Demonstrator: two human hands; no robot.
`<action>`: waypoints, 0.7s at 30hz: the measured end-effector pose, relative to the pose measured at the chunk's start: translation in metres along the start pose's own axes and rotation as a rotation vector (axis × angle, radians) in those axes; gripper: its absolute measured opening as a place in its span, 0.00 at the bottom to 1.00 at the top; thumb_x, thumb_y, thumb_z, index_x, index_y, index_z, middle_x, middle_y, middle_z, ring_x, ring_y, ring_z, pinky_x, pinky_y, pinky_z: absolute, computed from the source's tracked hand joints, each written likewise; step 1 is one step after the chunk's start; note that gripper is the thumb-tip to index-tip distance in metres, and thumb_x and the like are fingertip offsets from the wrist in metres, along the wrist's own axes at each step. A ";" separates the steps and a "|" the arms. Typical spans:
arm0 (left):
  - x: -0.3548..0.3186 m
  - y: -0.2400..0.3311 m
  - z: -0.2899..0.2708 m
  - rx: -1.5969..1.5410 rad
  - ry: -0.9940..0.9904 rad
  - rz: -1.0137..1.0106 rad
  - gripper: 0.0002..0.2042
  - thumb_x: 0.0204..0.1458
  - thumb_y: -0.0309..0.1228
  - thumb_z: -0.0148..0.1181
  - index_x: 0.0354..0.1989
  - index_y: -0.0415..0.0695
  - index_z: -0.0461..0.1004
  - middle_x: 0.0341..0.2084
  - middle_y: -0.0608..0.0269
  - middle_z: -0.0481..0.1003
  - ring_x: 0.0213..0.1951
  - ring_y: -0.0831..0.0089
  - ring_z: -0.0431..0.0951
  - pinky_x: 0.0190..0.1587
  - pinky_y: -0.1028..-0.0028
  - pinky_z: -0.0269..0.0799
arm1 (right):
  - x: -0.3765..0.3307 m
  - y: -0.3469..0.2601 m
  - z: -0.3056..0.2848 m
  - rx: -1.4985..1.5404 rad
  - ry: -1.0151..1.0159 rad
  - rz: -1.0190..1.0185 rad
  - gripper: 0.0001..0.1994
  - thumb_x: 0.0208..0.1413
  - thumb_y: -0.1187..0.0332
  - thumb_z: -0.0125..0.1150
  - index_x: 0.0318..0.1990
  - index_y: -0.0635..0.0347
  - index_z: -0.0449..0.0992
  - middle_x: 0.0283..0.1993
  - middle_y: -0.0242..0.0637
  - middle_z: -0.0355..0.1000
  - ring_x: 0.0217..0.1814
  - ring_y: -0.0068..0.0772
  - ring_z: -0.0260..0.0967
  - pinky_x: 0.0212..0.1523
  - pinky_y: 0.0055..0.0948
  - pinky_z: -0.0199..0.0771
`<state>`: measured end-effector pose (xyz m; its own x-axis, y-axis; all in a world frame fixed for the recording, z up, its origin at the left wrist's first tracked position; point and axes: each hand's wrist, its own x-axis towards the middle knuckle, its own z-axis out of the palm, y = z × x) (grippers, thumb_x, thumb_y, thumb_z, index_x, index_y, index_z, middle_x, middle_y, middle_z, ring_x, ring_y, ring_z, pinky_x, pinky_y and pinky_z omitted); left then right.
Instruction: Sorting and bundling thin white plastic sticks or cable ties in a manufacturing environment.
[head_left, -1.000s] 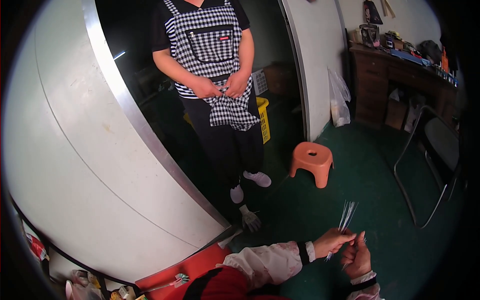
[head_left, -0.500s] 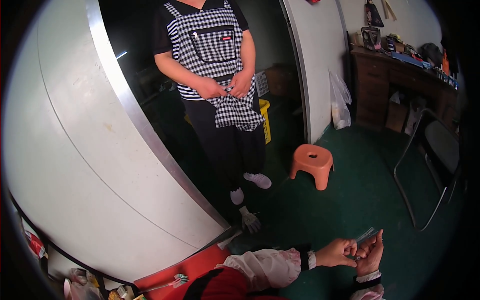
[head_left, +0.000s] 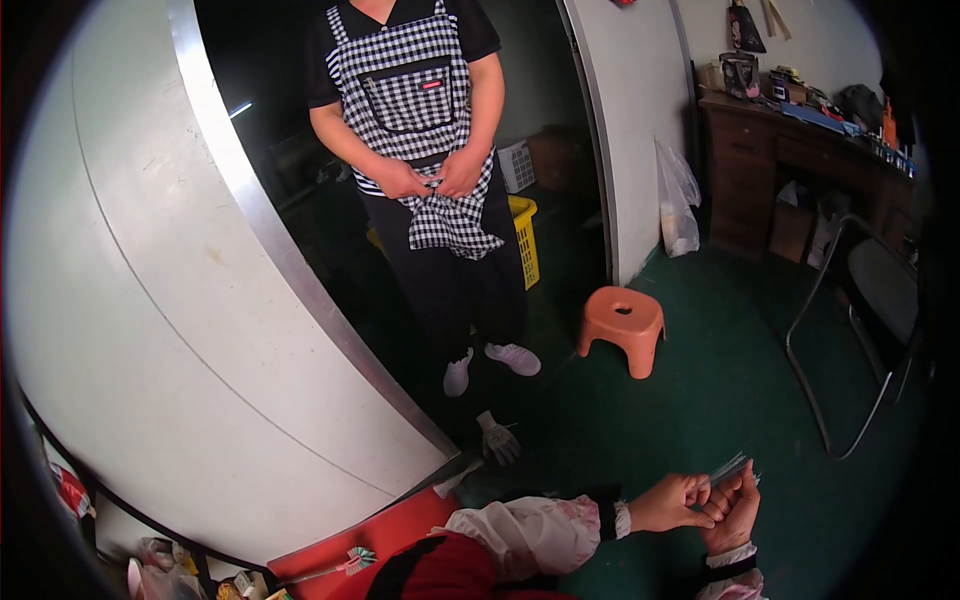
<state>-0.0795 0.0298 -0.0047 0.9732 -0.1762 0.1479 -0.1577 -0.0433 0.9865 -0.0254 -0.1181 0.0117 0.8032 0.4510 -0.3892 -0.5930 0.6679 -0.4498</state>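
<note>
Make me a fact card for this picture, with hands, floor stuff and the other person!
Left hand: touching right hand, beside the strips; grip unclear
Right hand: holding the strips
Strips: thin, pale bundle
Floor: green
Stool: orange, on floor
Glove: grey, on floor
Other person: standing, hands on checked apron

The dark green floor [head_left: 580, 430] carries an orange stool [head_left: 632, 330], a glove [head_left: 498, 441] left of it, a chair [head_left: 885, 290] right.

Apron [head_left: 410, 98]: black-and-white check. Stool [head_left: 622, 320]: orange. Basket [head_left: 532, 252]: yellow. Floor [head_left: 725, 365]: dark green. Thin strips [head_left: 729, 467]: apparently silvery grey, though small.
</note>
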 end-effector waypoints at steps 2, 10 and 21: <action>0.011 -0.008 0.003 0.022 0.021 0.027 0.20 0.46 0.39 0.74 0.29 0.44 0.66 0.20 0.73 0.62 0.23 0.83 0.60 0.25 0.78 0.55 | 0.003 -0.010 0.004 -0.021 0.018 -0.013 0.20 0.63 0.51 0.56 0.22 0.48 0.62 0.13 0.18 0.45 0.11 0.13 0.35 0.09 0.20 0.33; 0.062 -0.019 -0.002 -0.747 0.086 -0.453 0.15 0.67 0.45 0.43 0.40 0.46 0.67 0.20 0.76 0.58 0.15 0.88 0.52 0.16 0.83 0.44 | 0.038 -0.055 -0.024 -0.231 0.080 -0.009 0.15 0.64 0.51 0.55 0.35 0.52 0.73 0.15 0.18 0.44 0.13 0.12 0.36 0.13 0.20 0.34; 0.101 -0.011 -0.001 -0.801 -0.106 -0.546 0.16 0.68 0.44 0.43 0.38 0.44 0.68 0.19 0.76 0.58 0.14 0.87 0.51 0.16 0.83 0.45 | 0.069 -0.078 -0.018 -0.690 0.126 -0.014 0.12 0.60 0.57 0.62 0.34 0.56 0.80 0.18 0.20 0.63 0.13 0.11 0.48 0.13 0.18 0.42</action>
<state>0.0208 0.0132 -0.0006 0.8524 -0.4197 -0.3118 0.5089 0.5293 0.6789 0.0755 -0.1496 0.0050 0.8232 0.3448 -0.4512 -0.5168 0.1256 -0.8468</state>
